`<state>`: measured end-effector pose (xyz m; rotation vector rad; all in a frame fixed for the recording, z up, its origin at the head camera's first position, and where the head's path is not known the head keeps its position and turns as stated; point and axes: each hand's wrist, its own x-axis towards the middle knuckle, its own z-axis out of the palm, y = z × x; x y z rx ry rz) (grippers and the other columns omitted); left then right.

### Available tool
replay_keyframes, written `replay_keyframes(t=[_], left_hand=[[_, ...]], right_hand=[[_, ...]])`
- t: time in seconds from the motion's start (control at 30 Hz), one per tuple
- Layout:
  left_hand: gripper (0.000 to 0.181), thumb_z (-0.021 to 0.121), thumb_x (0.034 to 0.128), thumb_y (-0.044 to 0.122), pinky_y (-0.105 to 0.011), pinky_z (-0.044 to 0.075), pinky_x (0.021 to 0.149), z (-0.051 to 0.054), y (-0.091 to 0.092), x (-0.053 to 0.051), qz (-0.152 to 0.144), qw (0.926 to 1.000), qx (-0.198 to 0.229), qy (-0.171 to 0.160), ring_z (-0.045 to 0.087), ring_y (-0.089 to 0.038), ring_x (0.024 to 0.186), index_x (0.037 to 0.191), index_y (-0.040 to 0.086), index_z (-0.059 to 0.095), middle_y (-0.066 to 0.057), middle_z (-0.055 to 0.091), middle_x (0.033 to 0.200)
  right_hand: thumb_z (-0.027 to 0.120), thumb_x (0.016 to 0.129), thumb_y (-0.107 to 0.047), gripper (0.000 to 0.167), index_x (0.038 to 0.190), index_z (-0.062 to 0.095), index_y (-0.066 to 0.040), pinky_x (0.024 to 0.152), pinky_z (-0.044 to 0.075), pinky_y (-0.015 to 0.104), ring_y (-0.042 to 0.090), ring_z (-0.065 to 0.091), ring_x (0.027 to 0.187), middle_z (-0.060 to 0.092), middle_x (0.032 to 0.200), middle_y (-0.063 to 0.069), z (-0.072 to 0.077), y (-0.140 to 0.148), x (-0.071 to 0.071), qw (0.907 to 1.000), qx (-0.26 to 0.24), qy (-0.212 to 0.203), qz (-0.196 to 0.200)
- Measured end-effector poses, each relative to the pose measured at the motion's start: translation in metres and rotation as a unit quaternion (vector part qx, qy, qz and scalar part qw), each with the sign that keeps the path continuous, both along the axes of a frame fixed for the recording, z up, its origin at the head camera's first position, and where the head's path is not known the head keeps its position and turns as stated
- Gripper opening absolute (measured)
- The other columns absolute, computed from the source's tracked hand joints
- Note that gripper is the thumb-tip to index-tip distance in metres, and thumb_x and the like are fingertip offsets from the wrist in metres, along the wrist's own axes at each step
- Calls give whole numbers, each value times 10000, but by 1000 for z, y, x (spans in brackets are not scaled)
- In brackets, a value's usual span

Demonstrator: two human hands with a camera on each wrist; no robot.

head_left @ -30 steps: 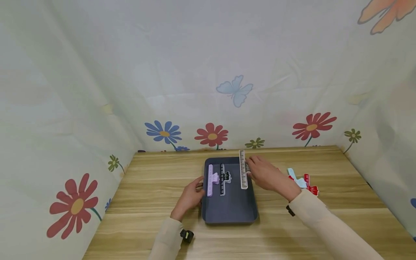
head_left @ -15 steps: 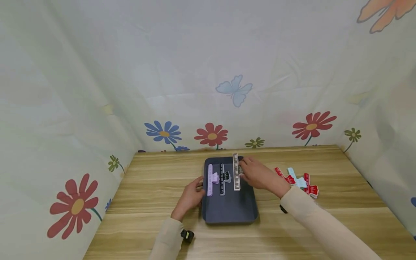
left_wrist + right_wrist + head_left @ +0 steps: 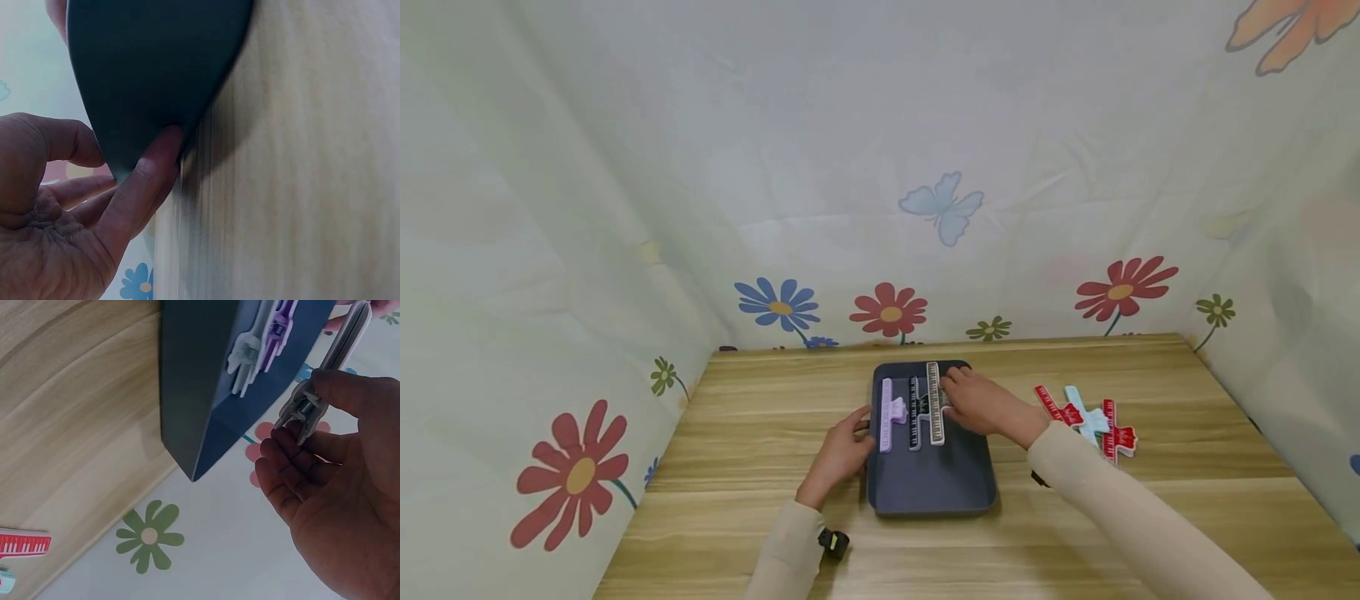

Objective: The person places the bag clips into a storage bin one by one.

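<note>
In the head view, my right hand (image 3: 983,402) pinches a white long-bar clip (image 3: 935,404) with a piano-key pattern, above the dark grey tray (image 3: 932,487). The right wrist view shows the thumb and fingers at the held clip's (image 3: 306,407) spring end, above the tray's rim. A lilac clip (image 3: 886,417) and a black clip (image 3: 913,421) lie side by side in the tray; the white clip partly covers the black one's handle. My left hand (image 3: 841,450) holds the tray's left wall, thumb at the rim and a finger against the outside in the left wrist view.
On the wooden table (image 3: 737,433), right of the tray, lie a red clip (image 3: 1051,402), a light blue clip (image 3: 1082,412) and another red clip (image 3: 1112,437), overlapping. A flower-printed white cloth (image 3: 820,167) hangs behind and at both sides.
My right hand has carried the white clip leftward and slightly lower over the tray, from its right edge to near the black clip. The left hand stays in place.
</note>
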<state>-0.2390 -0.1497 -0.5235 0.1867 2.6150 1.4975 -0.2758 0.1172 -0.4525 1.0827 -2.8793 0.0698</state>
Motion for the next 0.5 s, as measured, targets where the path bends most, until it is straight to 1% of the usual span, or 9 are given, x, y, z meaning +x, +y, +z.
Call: replay_keyframes(t=[0.1, 0.2, 0.33, 0.5], left_hand=[[618, 538, 875, 29, -351, 544, 428, 0, 0, -1, -17, 10000, 2, 2, 696, -288, 977, 1480, 49, 414, -290, 590, 1315], [611, 537, 881, 19, -339, 539, 423, -1, -1, -1, -56, 10000, 7, 43, 696, -299, 984, 1479, 36, 411, -299, 589, 1310], [602, 538, 887, 22, -335, 540, 428, 0, 0, -1, -34, 10000, 5, 51, 693, -297, 986, 1476, 41, 417, -295, 591, 1311], [611, 538, 886, 44, -339, 541, 432, 0, 0, -1, -35, 10000, 12, 14, 692, -282, 964, 1484, 55, 412, -290, 586, 1320]], right_hand=[[638, 944, -260, 442, 1235, 573, 67, 970, 496, 451, 319, 569, 1052, 590, 1154, 191, -3, -3, -3, 9998, 180, -60, -73], [637, 944, -248, 452, 1246, 564, 81, 995, 484, 462, 338, 568, 1085, 591, 1187, 211, -6, -5, -5, 9990, 378, -179, -164], [631, 946, -246, 472, 1273, 548, 85, 1032, 468, 468, 353, 553, 1133, 575, 1243, 227, -11, -9, -8, 9971, 636, -304, -285], [635, 940, -229, 432, 1227, 564, 86, 992, 497, 461, 349, 564, 1082, 578, 1203, 229, -17, -10, -12, 9952, 777, -361, -473]])
